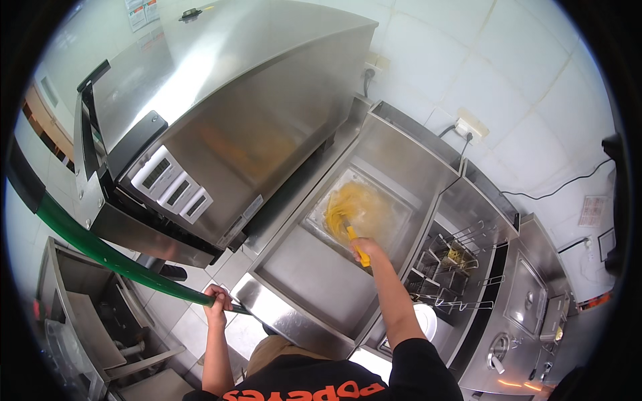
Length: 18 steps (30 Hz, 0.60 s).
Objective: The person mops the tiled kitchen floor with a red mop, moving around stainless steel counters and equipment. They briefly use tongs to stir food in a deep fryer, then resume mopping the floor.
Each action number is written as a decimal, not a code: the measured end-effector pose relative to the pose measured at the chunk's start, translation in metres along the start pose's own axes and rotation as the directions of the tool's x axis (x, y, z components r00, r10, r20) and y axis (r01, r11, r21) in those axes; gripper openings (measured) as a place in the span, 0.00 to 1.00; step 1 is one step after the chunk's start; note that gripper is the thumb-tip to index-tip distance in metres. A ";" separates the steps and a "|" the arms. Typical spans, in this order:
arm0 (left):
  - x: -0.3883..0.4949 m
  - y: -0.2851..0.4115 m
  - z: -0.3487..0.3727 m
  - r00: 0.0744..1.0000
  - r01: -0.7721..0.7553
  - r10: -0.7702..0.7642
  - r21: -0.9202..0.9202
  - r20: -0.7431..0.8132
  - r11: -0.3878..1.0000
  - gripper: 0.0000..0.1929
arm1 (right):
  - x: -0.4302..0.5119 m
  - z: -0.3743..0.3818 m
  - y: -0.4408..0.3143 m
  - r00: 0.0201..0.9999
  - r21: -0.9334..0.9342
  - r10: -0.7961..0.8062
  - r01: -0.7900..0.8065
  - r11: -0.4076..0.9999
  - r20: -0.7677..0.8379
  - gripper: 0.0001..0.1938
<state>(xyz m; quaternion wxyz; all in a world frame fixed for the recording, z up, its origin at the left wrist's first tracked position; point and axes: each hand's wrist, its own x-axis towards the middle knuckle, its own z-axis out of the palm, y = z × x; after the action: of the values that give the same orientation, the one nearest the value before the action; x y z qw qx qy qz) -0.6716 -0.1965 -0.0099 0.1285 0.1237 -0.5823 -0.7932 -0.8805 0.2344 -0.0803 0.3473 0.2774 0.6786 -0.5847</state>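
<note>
My right hand (365, 249) grips the yellow handle (351, 231) of a utensil, whose short metal neck reaches into a heap of thin yellow food strips (348, 198). The strips look like French fries, but blur and haze hide their detail and the utensil's working end. They lie on a metal tray (316, 218) set into the far part of a stainless steel station (316, 270). My left hand (217, 299) is closed around a green bar (120, 263), close to the station's front left corner. The bar looks bent and runs up to a black end at the left.
A large steel cabinet (281, 120) with several white digital timers (175, 184) overhangs the left side. Wire fry baskets (451, 265) sit at the right, with white round containers (425, 321) nearer me. Beyond them stands a steel counter (501, 321). Cords (556, 193) run along the tiled wall.
</note>
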 end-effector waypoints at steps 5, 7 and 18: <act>-0.001 0.002 0.002 1.000 0.008 -0.008 -0.013 0.024 1.000 0.06 | -0.022 -0.010 0.022 0.993 0.594 -0.063 -0.011 0.804 0.103 0.09; -0.001 0.002 0.004 1.000 0.008 -0.008 -0.009 0.029 1.000 0.06 | -0.044 -0.026 0.025 0.997 0.550 -0.056 0.016 0.835 0.056 0.10; -0.006 0.002 0.009 0.993 0.032 -0.035 0.028 0.110 0.999 0.07 | -0.199 -0.053 -0.003 0.870 -0.935 -0.418 -0.121 0.334 -0.262 0.31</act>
<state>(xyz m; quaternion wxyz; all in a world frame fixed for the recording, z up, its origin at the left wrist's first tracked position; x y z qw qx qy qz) -0.6693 -0.1876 -0.0048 0.0811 0.0909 -0.5969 -0.7930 -0.7699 0.2922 0.0842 0.2133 0.0931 0.9718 -0.0381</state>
